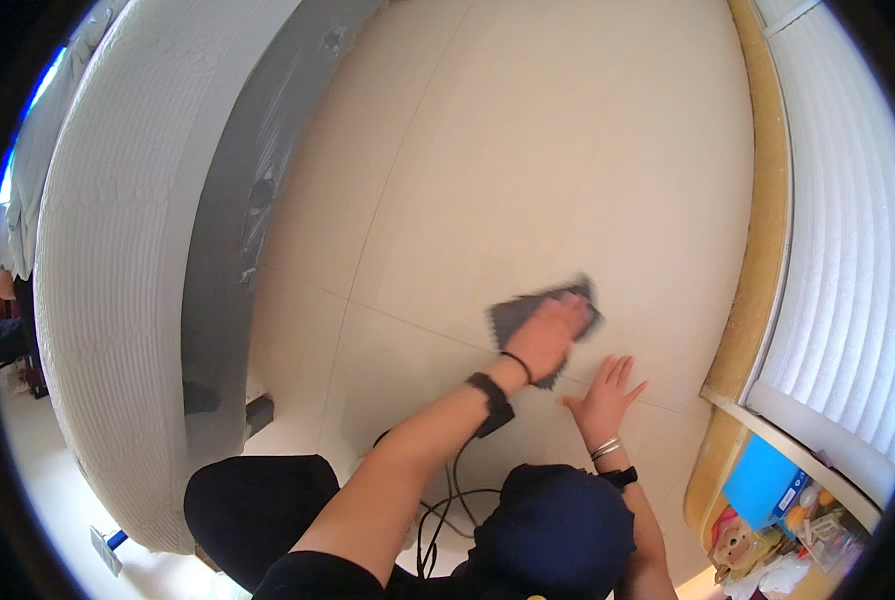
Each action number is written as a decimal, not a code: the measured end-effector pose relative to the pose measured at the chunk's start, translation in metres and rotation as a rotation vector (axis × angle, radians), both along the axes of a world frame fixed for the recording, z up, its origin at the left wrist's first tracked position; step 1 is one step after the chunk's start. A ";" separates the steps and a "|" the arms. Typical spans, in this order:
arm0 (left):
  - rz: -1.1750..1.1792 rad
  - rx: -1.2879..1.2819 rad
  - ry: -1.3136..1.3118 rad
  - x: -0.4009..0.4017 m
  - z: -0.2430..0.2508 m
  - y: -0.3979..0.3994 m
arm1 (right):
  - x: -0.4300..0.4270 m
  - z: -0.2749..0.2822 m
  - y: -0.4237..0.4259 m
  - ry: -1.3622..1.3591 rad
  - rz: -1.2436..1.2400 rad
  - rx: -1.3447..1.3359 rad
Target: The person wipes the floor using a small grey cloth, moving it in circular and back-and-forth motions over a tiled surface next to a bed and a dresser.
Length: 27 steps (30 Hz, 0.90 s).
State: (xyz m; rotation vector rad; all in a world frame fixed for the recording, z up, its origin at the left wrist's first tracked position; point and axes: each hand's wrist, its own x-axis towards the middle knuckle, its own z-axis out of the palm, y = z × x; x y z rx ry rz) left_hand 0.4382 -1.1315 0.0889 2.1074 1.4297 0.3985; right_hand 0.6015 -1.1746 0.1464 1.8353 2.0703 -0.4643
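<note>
My left hand (pixel 555 330) presses flat on a dark grey cloth (pixel 515 319) with zigzag edges. Hand and cloth are both blurred, and part of the cloth is hidden beneath the palm. Under them lies the pale tiled floor (pixel 537 165), crossed by thin joint lines. To the right of the cloth, my right hand (pixel 603 401) rests palm down on the floor with its fingers apart and nothing in it. A black band circles my left wrist; bracelets and a dark band are on the right one.
At left stands a bed with a white ribbed mattress (pixel 117 247) and a grey base (pixel 222 247). Black cables (pixel 447 499) lie between my bent knees. To the right are white ribbed padding (pixel 837 247), a yellowish wooden edge (pixel 762 187), a blue box (pixel 766 472) and a doll (pixel 740 540).
</note>
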 end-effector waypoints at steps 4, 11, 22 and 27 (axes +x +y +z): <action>-0.408 0.259 0.095 0.059 -0.024 0.069 | -0.011 0.007 0.003 0.010 -0.021 -0.092; 0.003 0.251 0.237 0.023 0.003 0.216 | -0.003 0.002 0.006 -0.052 0.014 -0.128; 0.993 0.109 0.544 -0.312 -0.015 0.115 | -0.016 0.007 0.008 -0.069 0.027 -0.133; 1.308 -0.011 0.549 -0.377 -0.032 -0.025 | -0.013 0.003 0.005 -0.094 0.061 -0.112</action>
